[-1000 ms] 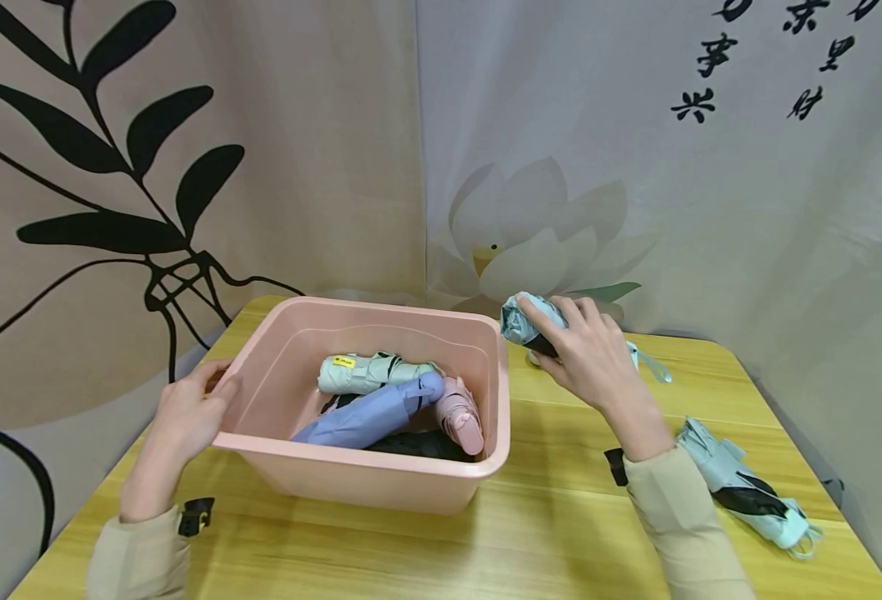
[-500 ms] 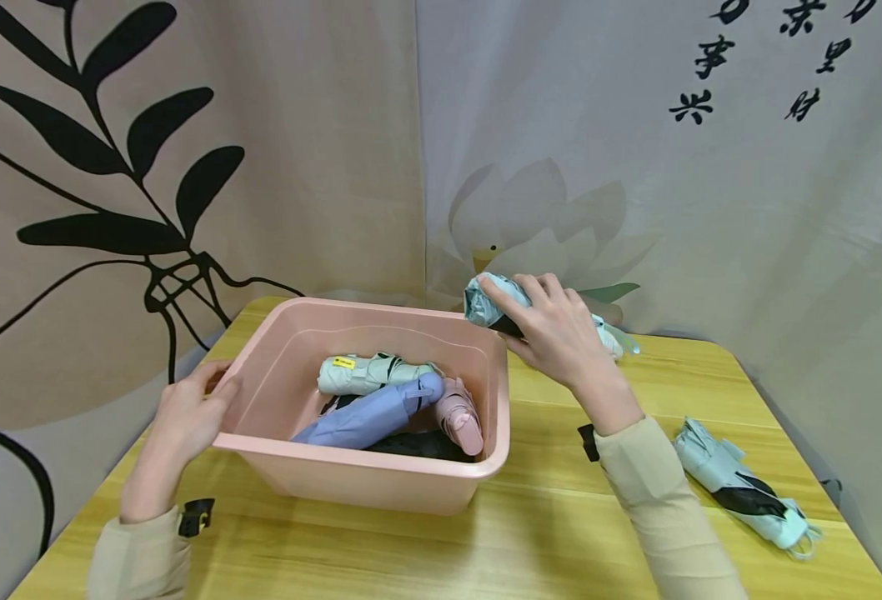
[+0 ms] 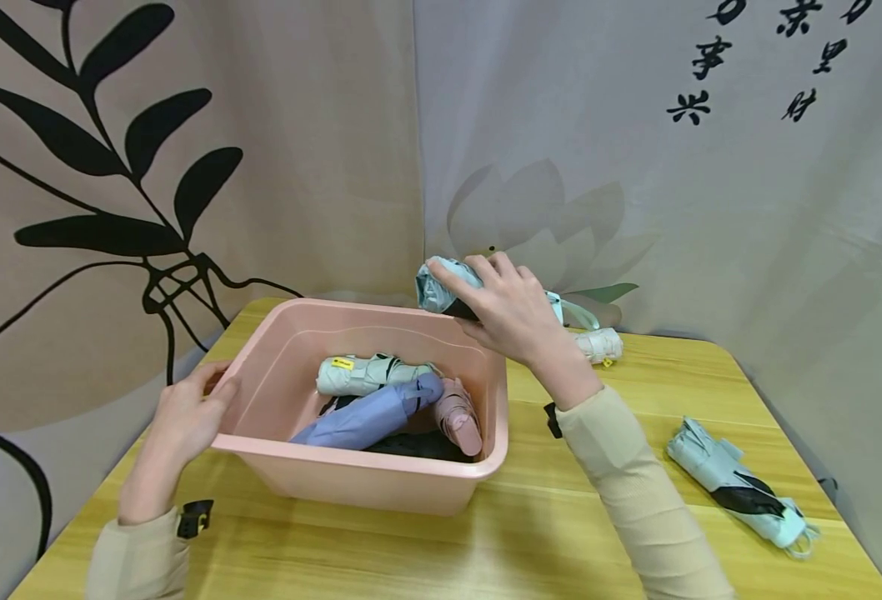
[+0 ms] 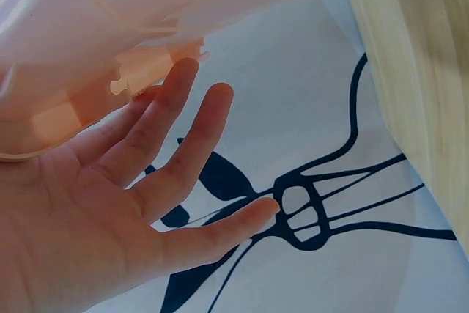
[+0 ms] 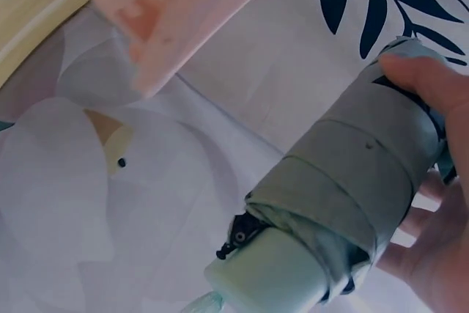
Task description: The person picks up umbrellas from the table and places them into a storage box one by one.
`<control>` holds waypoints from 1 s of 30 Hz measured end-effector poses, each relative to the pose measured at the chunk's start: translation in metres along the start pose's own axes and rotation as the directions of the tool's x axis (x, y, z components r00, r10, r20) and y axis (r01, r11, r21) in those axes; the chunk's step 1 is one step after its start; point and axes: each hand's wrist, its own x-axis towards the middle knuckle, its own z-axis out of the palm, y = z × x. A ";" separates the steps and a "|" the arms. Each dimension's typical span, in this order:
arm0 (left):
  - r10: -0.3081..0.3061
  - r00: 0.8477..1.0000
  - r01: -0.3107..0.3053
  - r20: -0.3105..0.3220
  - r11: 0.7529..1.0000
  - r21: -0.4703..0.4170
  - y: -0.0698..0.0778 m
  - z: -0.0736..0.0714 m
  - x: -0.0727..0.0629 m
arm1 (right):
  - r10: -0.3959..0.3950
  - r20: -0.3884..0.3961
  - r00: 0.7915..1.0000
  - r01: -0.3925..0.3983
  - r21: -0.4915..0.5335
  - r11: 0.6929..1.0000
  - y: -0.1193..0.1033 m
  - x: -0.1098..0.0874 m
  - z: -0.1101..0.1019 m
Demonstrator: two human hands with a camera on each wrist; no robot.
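My right hand [image 3: 508, 308] grips a folded light-blue umbrella [image 3: 441, 287] above the far right corner of a pink plastic bin [image 3: 366, 487]. In the right wrist view that umbrella [image 5: 344, 174] shows its wrapped cloth and pale handle end, with the thumb over the cloth and fingers behind. My left hand [image 3: 186, 412] holds the bin's left rim; the left wrist view shows its fingers [image 4: 168, 130] spread beneath the rim, the thumb hidden. Inside the bin lie a pale green umbrella [image 3: 369, 373], a blue one [image 3: 373, 414], a pink one [image 3: 458, 417] and a black item [image 3: 422, 447].
Another light-blue folded umbrella [image 3: 741, 487] with a black band lies at the right of the wooden table [image 3: 561, 517]. Behind my right wrist a whitish rolled umbrella [image 3: 600, 345] is partly hidden. A printed curtain [image 3: 321, 167] hangs behind the table.
My right hand has moved left and upward with the light-blue umbrella, from beside the bin to over its far right corner, uncovering the whitish roll. The left hand stays on the rim.
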 end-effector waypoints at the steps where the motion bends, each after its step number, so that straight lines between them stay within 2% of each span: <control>1: 0.001 1.000 -0.001 0.000 1.000 0.000 0.000 0.000 0.000 | -0.006 0.004 1.000 0.006 -0.004 1.000 -0.002 0.003 0.000; 8: 0.008 1.000 -0.008 -0.007 1.000 0.004 0.000 0.000 0.000 | -0.038 0.063 0.997 0.038 0.008 0.999 -0.016 0.024 0.002; 16: 0.011 1.000 -0.011 -0.006 1.000 0.005 0.000 0.000 0.000 | -0.084 0.181 0.980 0.087 -0.008 0.996 -0.037 0.043 0.004; 24: 0.007 1.000 -0.007 -0.003 1.000 0.001 0.000 0.001 0.000 | -0.114 0.253 0.961 0.114 0.015 0.993 -0.055 0.056 0.007; 30: 0.001 1.000 -0.001 0.003 1.000 0.003 -0.001 0.001 0.001 | -0.148 0.273 0.950 0.161 -0.023 0.987 -0.067 0.063 0.014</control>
